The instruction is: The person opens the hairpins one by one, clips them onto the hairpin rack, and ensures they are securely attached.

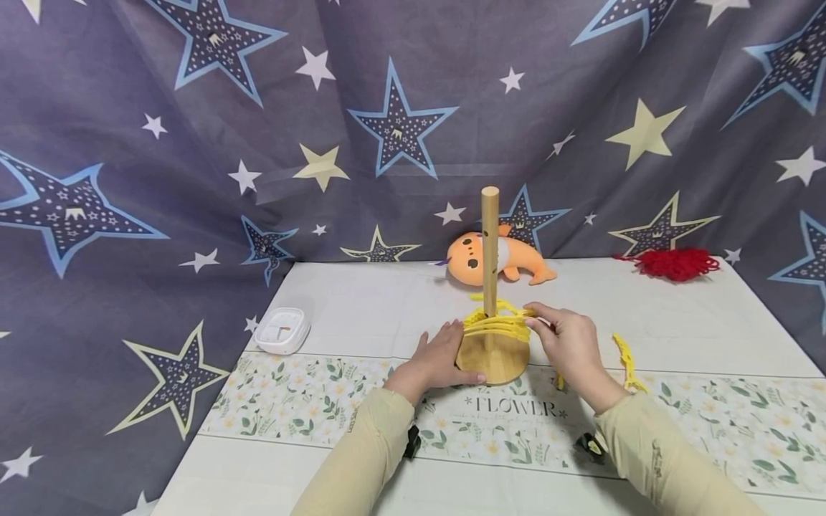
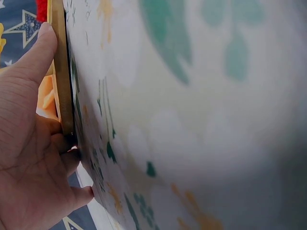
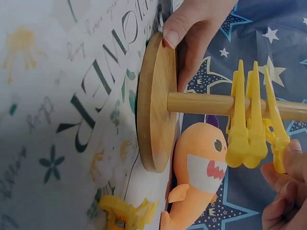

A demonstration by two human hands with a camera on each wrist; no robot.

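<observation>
A round wooden base with an upright pole forms a wooden stand [image 1: 490, 244]. My left hand [image 1: 435, 360] holds the base's left rim, its thumb [image 3: 173, 38] along the front edge and its fingers round the side. Several yellow plastic clips [image 1: 497, 328] sit across the pole; the right wrist view shows them side by side, above the base. At their right end my right hand [image 1: 571, 345] pinches one yellow clip [image 3: 279, 155] between thumb and fingers, beside the pole. Whether this clip grips the pole is hard to tell.
Loose yellow clips lie to the right, one long clip [image 1: 624, 362] and another partly behind my right hand. An orange plush shark [image 1: 466, 259] lies behind the stand, red yarn [image 1: 677, 265] at the back right, and a white box-like device [image 1: 282, 330] at the left.
</observation>
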